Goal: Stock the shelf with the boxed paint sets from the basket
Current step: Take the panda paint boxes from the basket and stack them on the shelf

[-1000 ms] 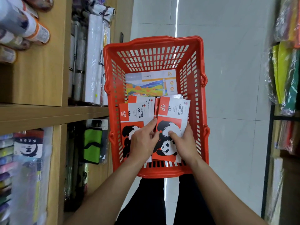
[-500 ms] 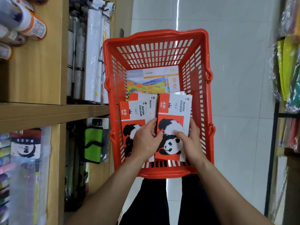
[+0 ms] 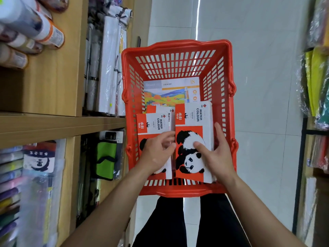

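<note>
A red plastic basket (image 3: pixel 178 49) stands on the floor in front of me. Inside lie white and red "WATER COLOUR" paint boxes with a panda picture. My right hand (image 3: pixel 216 155) grips the right-hand panda box (image 3: pixel 194 122), thumb on its face and fingers round its right edge, and the box stands raised above the others. My left hand (image 3: pixel 158 152) rests on the left panda box (image 3: pixel 153 123), fingertips at the raised box's left edge. Another panda box (image 3: pixel 160 109) peeks out behind. A landscape-printed paint box (image 3: pixel 169 93) lies at the basket's far end.
A wooden shelf unit (image 3: pixel 53 122) runs along the left, holding rolled paper tubes (image 3: pixel 35 29), wrapped white canvases (image 3: pixel 108 68), a green pouch (image 3: pixel 105 157) and bagged brush packs (image 3: pixel 35 175). Coloured wrapped goods (image 3: pixel 316 77) fill a rack on the right. White tiled floor lies beyond the basket.
The right-hand panda box has risen out of the stack and come nearer, held by my right hand. My left hand has stayed on the left box. The view has shifted closer to the basket.
</note>
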### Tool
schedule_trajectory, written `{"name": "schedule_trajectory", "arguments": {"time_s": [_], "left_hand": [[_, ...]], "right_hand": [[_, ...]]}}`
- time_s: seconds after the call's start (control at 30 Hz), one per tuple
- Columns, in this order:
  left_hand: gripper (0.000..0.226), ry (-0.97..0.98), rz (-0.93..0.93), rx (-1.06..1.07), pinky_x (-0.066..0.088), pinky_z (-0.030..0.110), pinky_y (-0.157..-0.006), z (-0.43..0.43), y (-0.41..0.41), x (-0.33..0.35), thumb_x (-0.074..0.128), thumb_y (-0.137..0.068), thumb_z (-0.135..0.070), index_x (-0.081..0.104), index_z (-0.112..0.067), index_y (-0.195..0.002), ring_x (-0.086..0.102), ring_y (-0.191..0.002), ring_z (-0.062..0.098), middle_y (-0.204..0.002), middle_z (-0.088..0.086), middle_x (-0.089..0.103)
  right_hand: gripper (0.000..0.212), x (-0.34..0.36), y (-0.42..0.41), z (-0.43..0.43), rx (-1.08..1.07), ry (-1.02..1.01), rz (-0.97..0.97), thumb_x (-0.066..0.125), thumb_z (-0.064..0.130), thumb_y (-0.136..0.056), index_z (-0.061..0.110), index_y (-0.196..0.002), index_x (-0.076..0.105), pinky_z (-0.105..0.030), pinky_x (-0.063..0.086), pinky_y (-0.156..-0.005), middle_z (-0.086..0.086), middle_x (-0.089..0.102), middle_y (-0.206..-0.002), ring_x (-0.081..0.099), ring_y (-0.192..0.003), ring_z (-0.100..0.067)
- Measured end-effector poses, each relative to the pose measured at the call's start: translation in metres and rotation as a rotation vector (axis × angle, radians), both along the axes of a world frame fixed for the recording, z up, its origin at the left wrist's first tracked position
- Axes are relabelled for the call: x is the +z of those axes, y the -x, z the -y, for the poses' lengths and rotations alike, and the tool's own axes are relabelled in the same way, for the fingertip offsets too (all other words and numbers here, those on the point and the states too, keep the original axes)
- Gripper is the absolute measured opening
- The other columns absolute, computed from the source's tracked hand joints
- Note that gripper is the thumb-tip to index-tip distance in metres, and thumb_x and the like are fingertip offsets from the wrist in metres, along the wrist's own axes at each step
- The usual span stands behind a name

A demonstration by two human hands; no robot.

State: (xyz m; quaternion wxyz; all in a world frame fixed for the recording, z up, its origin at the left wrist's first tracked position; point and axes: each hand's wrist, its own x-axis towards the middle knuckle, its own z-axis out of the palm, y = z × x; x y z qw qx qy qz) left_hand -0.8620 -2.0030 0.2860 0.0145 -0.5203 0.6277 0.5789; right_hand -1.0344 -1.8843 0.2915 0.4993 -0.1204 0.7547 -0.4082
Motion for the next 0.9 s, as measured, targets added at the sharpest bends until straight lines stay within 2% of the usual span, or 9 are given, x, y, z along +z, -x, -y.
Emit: {"name": "schedule_trajectory", "arguments": {"time_s": [0.1, 0.2, 0.3, 0.4, 0.57, 0.67, 0.77, 0.83, 0.9], "left_hand": [[0.031, 0.202, 0.031, 0.003, 0.056, 0.030, -0.095, 0.034, 0.000, 0.009, 0.067, -0.094, -0.020, 0.067, -0.019, -0.125, 0.067, -0.100, 0.006, -0.112, -0.006, 0.072], [0.046, 0.360, 0.112, -0.205, 0.041, 0.032, -0.109, 0.075, 0.014, 0.006, 0.068, -0.091, -0.018, 0.058, -0.020, -0.136, 0.055, -0.126, 0.016, -0.136, 0.000, 0.060], [0.082, 0.215, 0.307, -0.508, 0.029, 0.038, -0.118, 0.109, 0.029, -0.007, 0.071, -0.086, -0.025, 0.028, -0.020, -0.156, 0.032, -0.147, 0.025, -0.161, 0.005, 0.034], [0.097, 0.121, 0.465, -0.712, 0.028, 0.044, -0.119, 0.126, 0.035, -0.021, 0.071, -0.082, -0.035, 0.015, -0.017, -0.159, 0.028, -0.149, 0.032, -0.164, 0.010, 0.027], [0.093, 0.127, 0.429, -0.745, 0.026, 0.043, -0.119, 0.128, 0.032, -0.024, 0.076, -0.078, -0.039, 0.028, -0.023, -0.156, 0.025, -0.147, 0.031, -0.160, 0.006, 0.032], [0.078, 0.172, 0.367, -0.767, 0.031, 0.039, -0.110, 0.127, 0.031, -0.009, 0.077, -0.077, -0.039, 0.041, -0.027, -0.146, 0.037, -0.136, 0.025, -0.151, -0.003, 0.039], [0.067, 0.118, 0.276, -0.755, 0.039, 0.032, -0.097, 0.129, 0.027, 0.006, 0.080, -0.075, -0.033, 0.048, -0.030, -0.134, 0.045, -0.124, 0.015, -0.141, -0.009, 0.043], [0.068, 0.071, 0.231, -0.727, 0.041, 0.036, -0.104, 0.130, 0.020, 0.012, 0.081, -0.073, -0.029, 0.050, -0.030, -0.133, 0.044, -0.128, 0.015, -0.141, -0.008, 0.042], [0.074, 0.026, 0.220, -0.697, 0.037, 0.033, -0.110, 0.131, 0.013, 0.018, 0.079, -0.074, -0.021, 0.047, -0.028, -0.140, 0.039, -0.134, 0.016, -0.147, -0.005, 0.034]], "right_hand": [[0.084, 0.011, 0.001, -0.012, -0.006, -0.002, -0.003, 0.084, 0.022, -0.087, 0.041, -0.156, 0.040, -0.048, 0.058, -0.103, 0.013, 0.066, -0.142, 0.068, -0.124, -0.008], [0.083, 0.020, -0.005, -0.020, -0.024, 0.010, 0.005, 0.083, 0.017, -0.088, 0.037, -0.156, 0.041, -0.046, 0.059, -0.102, 0.012, 0.066, -0.142, 0.068, -0.124, -0.008], [0.080, 0.028, -0.010, -0.023, -0.077, 0.025, -0.017, 0.081, 0.011, -0.089, 0.036, -0.155, 0.044, -0.033, 0.062, -0.097, 0.013, 0.068, -0.137, 0.069, -0.116, 0.002], [0.077, 0.028, -0.010, -0.022, -0.082, 0.025, -0.027, 0.080, 0.010, -0.089, 0.035, -0.154, 0.046, -0.030, 0.061, -0.097, 0.012, 0.069, -0.136, 0.069, -0.116, 0.003], [0.077, 0.022, -0.010, -0.021, -0.080, 0.014, -0.013, 0.081, 0.013, -0.089, 0.034, -0.154, 0.045, -0.043, 0.060, -0.102, 0.009, 0.068, -0.139, 0.069, -0.122, -0.006], [0.075, 0.025, -0.009, -0.023, -0.079, 0.028, -0.010, 0.080, 0.010, -0.090, 0.036, -0.153, 0.048, -0.033, 0.062, -0.095, 0.010, 0.070, -0.136, 0.069, -0.120, -0.005], [0.073, 0.027, -0.008, -0.023, -0.075, 0.032, -0.016, 0.079, 0.009, -0.091, 0.037, -0.151, 0.049, -0.022, 0.062, -0.089, 0.010, 0.070, -0.136, 0.068, -0.120, -0.004], [0.072, 0.027, -0.007, -0.022, -0.075, 0.036, -0.015, 0.078, 0.008, -0.091, 0.037, -0.151, 0.049, -0.026, 0.062, -0.091, 0.011, 0.070, -0.136, 0.068, -0.122, -0.006], [0.072, 0.028, -0.007, -0.022, -0.078, 0.032, -0.009, 0.078, 0.008, -0.091, 0.039, -0.150, 0.049, -0.032, 0.060, -0.094, 0.011, 0.070, -0.135, 0.068, -0.122, -0.007]]}}
